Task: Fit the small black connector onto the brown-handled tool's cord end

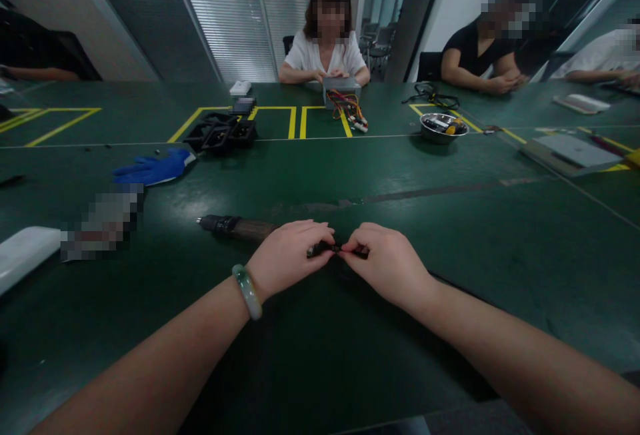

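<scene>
My left hand [293,255], with a green and white bangle [247,292] at its wrist, is closed in a pinch on a small dark part [320,248]. Fingertips of my right hand [387,258] grip the same dark part from the other side, and the two hands nearly meet over the table. Its kind is too small and covered to make out. Just behind my left hand lies an electric screwdriver [243,227], its black nose pointing left and its rear end hidden by the hand. A dark cord [463,287] runs along my right forearm.
On the green table [310,368] lie a blue glove [155,167], a white object [30,255] and a black tray [223,132]. Farther back are a metal bowl [444,130] of small items and a grey box [343,92] with coloured wires, touched by another person. More people sit around.
</scene>
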`<state>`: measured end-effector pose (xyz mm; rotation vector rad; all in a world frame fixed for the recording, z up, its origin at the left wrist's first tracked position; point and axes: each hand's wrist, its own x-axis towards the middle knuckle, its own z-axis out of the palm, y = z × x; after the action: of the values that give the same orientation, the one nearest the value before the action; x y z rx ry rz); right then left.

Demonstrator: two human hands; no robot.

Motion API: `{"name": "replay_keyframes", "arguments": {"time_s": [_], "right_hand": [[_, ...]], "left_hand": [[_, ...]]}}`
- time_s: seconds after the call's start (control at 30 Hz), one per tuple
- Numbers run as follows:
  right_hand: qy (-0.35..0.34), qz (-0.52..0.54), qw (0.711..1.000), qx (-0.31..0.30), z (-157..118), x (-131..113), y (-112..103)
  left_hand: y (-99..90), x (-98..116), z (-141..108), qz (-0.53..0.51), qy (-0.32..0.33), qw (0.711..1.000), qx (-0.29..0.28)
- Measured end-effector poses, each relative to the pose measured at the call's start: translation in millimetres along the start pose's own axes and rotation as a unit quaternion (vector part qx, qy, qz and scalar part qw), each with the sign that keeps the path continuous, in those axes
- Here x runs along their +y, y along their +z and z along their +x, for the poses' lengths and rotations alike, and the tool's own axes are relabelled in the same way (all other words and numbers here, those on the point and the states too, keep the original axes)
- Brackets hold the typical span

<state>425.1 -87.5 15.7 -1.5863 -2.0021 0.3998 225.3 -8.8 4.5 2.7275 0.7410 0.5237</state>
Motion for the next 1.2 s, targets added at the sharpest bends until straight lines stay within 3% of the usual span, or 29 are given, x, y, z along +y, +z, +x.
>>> {"name": "replay_keyframes", "arguments": {"time_s": [0.47, 0.63, 1.0, 1.2], "right_hand": [[0.022, 0.047, 0.999, 0.01, 1.6, 1.5, 5.4], [0.036, 0.06, 0.998, 0.007, 1.2, -0.7, 5.5], [0.021, -0.014, 1.0, 0.009, 1.8, -9.5, 11.4], [0.099, 0.049, 0.993, -0.046, 15.4, 2.4, 4.5]], "left_hand": [[-3.6, 0.5, 0.3, 0.002, -0.034, 0.999, -0.037], [-1.7, -0.5, 0.3, -0.014, -0.035, 0.999, -0.024], [1.7, 1.1, 1.1, -0.014, -0.024, 1.0, 0.003], [-2.7, 1.8, 2.8, -0.016, -0.018, 1.0, -0.01]]}}
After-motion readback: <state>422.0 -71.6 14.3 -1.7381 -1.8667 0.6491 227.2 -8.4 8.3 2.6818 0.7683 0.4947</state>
